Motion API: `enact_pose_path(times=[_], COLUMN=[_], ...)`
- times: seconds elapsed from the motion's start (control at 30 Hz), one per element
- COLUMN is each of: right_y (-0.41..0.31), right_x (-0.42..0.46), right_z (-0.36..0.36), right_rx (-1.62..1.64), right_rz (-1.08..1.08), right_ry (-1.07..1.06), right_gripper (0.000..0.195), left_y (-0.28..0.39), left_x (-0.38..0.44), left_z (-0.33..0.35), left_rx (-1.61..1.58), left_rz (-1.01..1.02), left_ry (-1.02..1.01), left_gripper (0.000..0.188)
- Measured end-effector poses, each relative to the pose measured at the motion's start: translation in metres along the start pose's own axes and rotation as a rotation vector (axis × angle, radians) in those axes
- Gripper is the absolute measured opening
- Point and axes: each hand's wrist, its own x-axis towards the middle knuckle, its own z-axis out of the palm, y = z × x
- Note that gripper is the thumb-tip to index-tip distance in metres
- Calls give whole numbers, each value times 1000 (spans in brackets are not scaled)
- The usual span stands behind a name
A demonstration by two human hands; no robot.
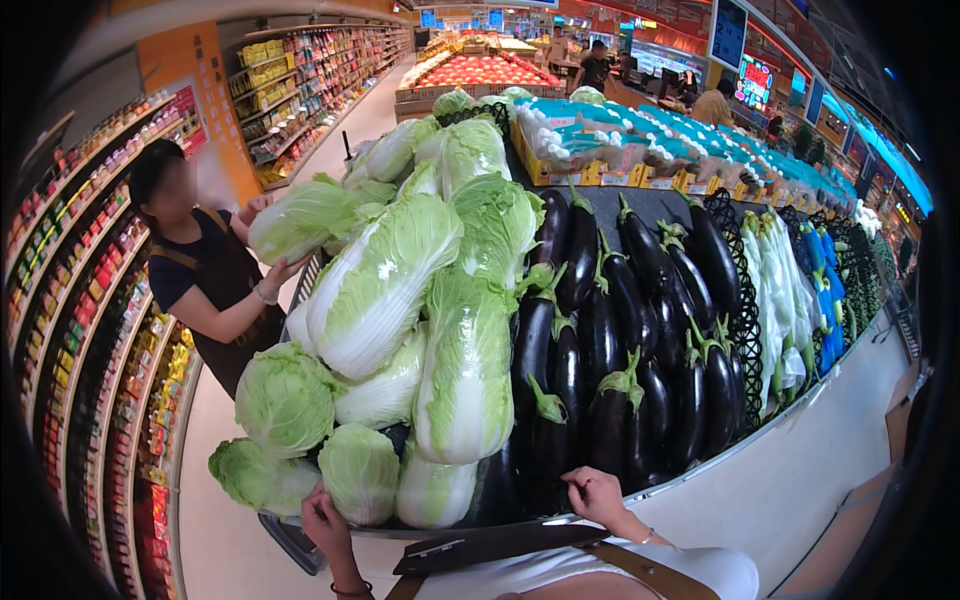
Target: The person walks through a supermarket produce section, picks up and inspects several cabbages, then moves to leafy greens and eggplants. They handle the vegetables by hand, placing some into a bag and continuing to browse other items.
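My left hand [325, 520], its fingers curled, is beside a wrapped round cabbage [359, 474] at the stand's near left corner. Whether it touches the cabbage or grips anything is unclear. My right hand [597, 496] hangs over the near edge below the eggplants [616, 397], fingers bent and a little apart, nothing seen in it. Between my hands lies a Chinese cabbage [436, 491] in film. Above it a larger wrapped Chinese cabbage [466, 367] rests on the heap. Two more round heads, a pale green cabbage [285, 397] and a leafier one [262, 476], sit at left.
Across the left side a person in an apron [214, 277] holds a Chinese cabbage [304, 217] in both hands. Black mesh dividers [739, 300] separate eggplants from bagged vegetables [780, 300]. Bagged mushrooms [645, 142] line the back. Shelves [82, 337] stand beyond the left aisle.
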Motion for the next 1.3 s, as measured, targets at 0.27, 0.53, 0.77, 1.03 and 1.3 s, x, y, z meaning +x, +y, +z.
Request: enact_pose_path(times=[0.27,0.53,0.77,1.03,1.3], right_y=[-22,-93,-97,-119,-133], right_x=[72,181,247,238,137], right_z=[-17,-23,26,28,25], right_rx=[62,94,573,542,761], right_rz=[-282,-529,77,-23,-455], right_ry=[181,367,250,328,328], right_gripper=[23,34,97,100,118], left_y=[50,64,156,187,149], left_x=[13,-10,16,71,14], left_z=[10,20,80,173,121], left_rx=[311,520,74,-260,-377], left_rz=[369,532,821,258,329], left_ry=[84,140,-265,-483,-560], left_gripper=[14,13,46,101,129])
